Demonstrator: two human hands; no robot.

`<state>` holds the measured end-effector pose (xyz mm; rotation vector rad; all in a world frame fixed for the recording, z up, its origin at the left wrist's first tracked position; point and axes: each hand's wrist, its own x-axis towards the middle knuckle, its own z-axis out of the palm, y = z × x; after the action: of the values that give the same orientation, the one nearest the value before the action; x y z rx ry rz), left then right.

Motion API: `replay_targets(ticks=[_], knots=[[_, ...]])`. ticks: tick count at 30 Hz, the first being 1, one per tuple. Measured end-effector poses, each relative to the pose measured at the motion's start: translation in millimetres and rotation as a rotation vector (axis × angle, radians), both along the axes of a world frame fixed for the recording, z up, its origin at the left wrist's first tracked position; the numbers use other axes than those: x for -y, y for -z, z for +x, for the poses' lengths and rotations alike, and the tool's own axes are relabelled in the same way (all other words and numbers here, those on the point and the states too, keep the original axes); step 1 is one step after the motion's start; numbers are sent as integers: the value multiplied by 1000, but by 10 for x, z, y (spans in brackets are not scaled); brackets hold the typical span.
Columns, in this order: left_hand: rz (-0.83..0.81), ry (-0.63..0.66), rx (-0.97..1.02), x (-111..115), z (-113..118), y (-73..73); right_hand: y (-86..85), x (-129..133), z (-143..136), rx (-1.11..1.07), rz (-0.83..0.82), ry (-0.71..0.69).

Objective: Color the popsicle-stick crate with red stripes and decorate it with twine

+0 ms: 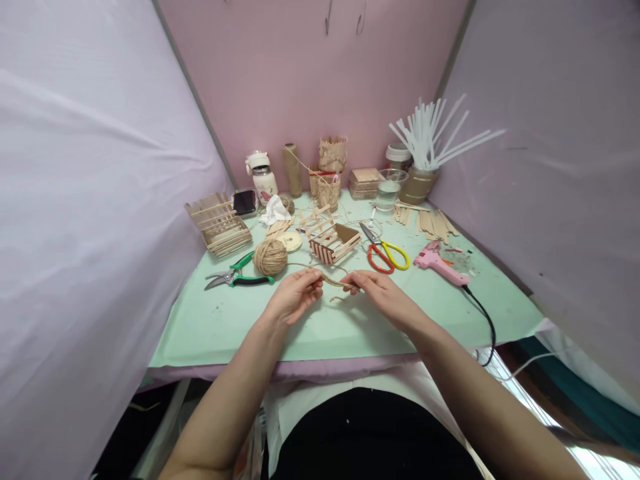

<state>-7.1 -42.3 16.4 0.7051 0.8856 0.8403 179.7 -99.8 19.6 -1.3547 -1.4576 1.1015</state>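
Note:
Between my two hands a short stretch of brown jute twine (334, 283) runs above the near part of the table. My left hand (296, 293) pinches one end of the stretch, and my right hand (373, 288) pinches the other. A loose tail of twine hangs below my right fingers. From the ball of twine (271, 257), a strand leads toward my left hand. Just beyond my hands sits a small crate made of wooden sticks (336, 244). Scissors with red and yellow handles (384, 251) lie open to the right of it.
Green-handled pruning shears (239, 272) lie at left, near a slatted stick basket (220, 223). A pink glue gun (441, 263) with a black cord rests at right. Behind stand a bottle (263, 179), a water cup (390, 190), and a pot of white glue sticks (420, 183).

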Motion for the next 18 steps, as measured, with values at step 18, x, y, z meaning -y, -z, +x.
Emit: replay_targets(ticks=[18], knots=[[-31, -69, 96, 64, 39, 2, 101, 50, -74, 121, 216, 193]])
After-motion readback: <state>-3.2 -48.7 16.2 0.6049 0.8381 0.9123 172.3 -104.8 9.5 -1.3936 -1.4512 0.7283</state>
